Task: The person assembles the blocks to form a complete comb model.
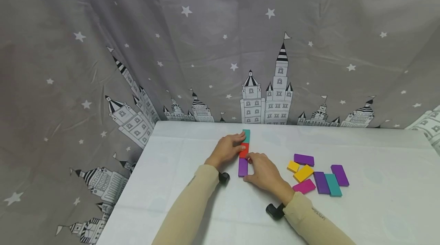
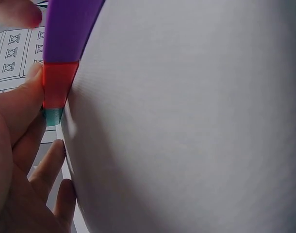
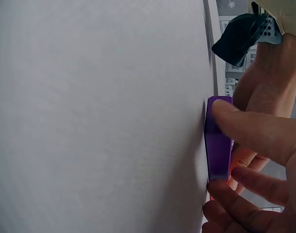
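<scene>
Right hand's [image 1: 264, 171] fingers pinch the purple rectangular block [image 1: 243, 167] end to end; left hand [image 1: 225, 150], fingers loosely spread, touches the red rectangular block [image 1: 243, 154] and teal rectangular block [image 1: 247, 137] beyond, likely keeping the row straight.

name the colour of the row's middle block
Red; the middle block shows best in the left wrist view.

At the fingers [image 1: 237, 138] we count one teal block [image 1: 247, 137], one red block [image 1: 244, 152] and one purple block [image 1: 242, 167]. Right of the fingers we count three purple blocks [image 1: 321, 182], two yellow blocks [image 1: 303, 173], one pink block [image 1: 304, 186] and one second teal block [image 1: 333, 185]. We total ten blocks.
</scene>
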A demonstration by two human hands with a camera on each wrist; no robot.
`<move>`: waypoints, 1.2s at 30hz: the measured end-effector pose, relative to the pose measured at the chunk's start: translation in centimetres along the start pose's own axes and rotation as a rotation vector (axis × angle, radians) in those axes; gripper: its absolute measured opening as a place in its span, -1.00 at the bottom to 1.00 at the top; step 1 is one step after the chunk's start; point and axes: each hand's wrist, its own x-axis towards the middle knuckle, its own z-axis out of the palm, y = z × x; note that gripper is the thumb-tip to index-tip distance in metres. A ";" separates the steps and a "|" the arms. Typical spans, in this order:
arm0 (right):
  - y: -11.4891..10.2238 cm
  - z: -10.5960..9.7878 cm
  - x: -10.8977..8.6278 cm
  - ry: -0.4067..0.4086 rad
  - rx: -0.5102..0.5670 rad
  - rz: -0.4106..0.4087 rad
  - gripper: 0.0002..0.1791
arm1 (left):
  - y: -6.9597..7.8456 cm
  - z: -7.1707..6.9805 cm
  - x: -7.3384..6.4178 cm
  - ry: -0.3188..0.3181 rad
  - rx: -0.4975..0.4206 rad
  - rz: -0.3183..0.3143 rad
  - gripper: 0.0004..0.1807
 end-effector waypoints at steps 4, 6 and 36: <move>0.0 0.1 -0.1 0.013 -0.017 -0.026 -0.33 | 0.1 0.0 0.0 -0.002 0.000 -0.005 -0.46; 0.1 0.2 0.0 0.015 -0.023 -0.024 -0.34 | 0.2 0.0 -0.1 -0.003 0.002 -0.003 -0.45; 6.3 -8.4 -3.8 0.080 0.103 -0.016 -0.50 | 0.3 -0.1 -0.2 -0.011 0.002 -0.035 -0.44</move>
